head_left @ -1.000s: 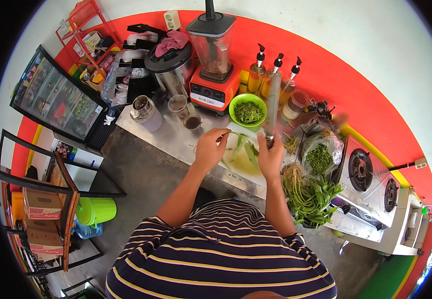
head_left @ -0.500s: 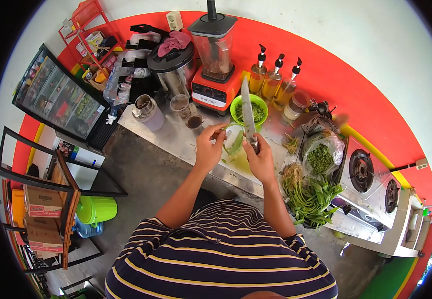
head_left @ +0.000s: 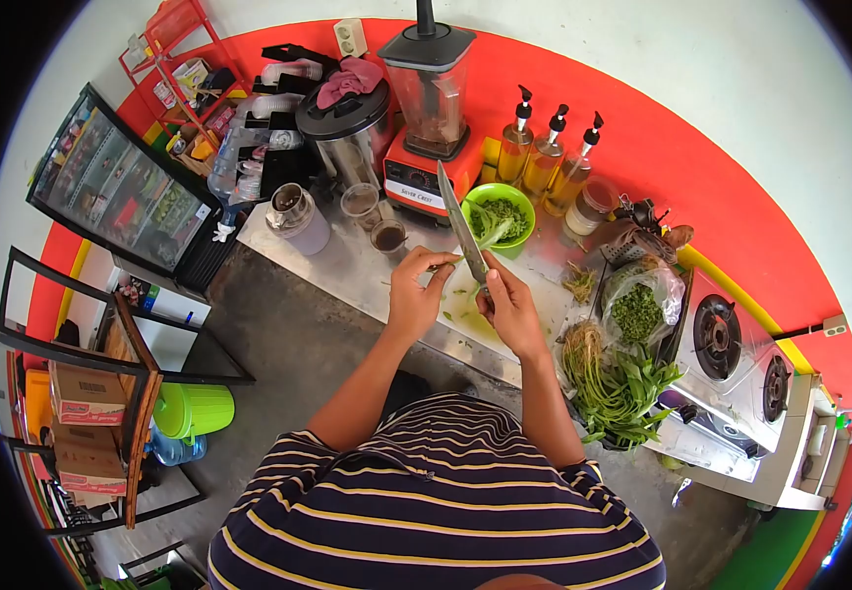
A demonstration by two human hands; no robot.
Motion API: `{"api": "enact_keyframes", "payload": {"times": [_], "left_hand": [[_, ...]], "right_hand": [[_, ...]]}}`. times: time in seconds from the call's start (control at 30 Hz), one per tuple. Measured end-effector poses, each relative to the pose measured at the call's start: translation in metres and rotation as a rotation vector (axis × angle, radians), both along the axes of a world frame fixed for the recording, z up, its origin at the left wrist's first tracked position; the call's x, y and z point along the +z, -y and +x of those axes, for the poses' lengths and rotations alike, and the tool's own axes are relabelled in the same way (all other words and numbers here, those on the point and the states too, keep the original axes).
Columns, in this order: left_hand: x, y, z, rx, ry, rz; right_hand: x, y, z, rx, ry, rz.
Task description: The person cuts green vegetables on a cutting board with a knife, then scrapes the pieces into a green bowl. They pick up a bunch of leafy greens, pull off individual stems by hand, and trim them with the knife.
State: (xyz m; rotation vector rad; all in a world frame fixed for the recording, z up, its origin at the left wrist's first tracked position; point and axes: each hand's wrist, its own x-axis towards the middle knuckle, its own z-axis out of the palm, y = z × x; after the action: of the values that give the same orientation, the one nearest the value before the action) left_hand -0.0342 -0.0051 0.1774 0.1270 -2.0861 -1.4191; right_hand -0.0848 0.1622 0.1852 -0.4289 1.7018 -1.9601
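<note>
My right hand (head_left: 511, 307) is wrapped round the handle of a large kitchen knife (head_left: 460, 221), its blade pointing up and away from me. Close to the blade, my left hand (head_left: 420, 292) pinches the thin end of a green leaf (head_left: 491, 234). Part of this leaf passes behind the knife and reaches over the near rim of a green bowl (head_left: 529, 228), which holds chopped greens (head_left: 510, 218). Below the hands, a pale green cutting board (head_left: 485, 324) lies with small green scraps on it.
A bunch of leafy greens with roots (head_left: 613, 388) and a plastic bag of chopped greens (head_left: 635, 313) lie to the right, near a gas stove (head_left: 716, 334). Behind stand a red blender (head_left: 428, 167) and several pump bottles (head_left: 544, 162). Cups (head_left: 387, 236) and a jar (head_left: 298, 221) are left.
The knife has tilted to the left, its tip lower and away from the bowl. The leaf has swung up from above the board to the bowl's rim. My left hand has moved slightly right.
</note>
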Motion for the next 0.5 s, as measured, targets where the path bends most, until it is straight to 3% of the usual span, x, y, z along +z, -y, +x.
{"api": "enact_keyframes", "payload": {"times": [0.5], "left_hand": [[-0.006, -0.001, -0.007, -0.023, 0.031, 0.055]], "right_hand": [[-0.017, 0.008, -0.002, -0.006, -0.022, -0.052]]}}
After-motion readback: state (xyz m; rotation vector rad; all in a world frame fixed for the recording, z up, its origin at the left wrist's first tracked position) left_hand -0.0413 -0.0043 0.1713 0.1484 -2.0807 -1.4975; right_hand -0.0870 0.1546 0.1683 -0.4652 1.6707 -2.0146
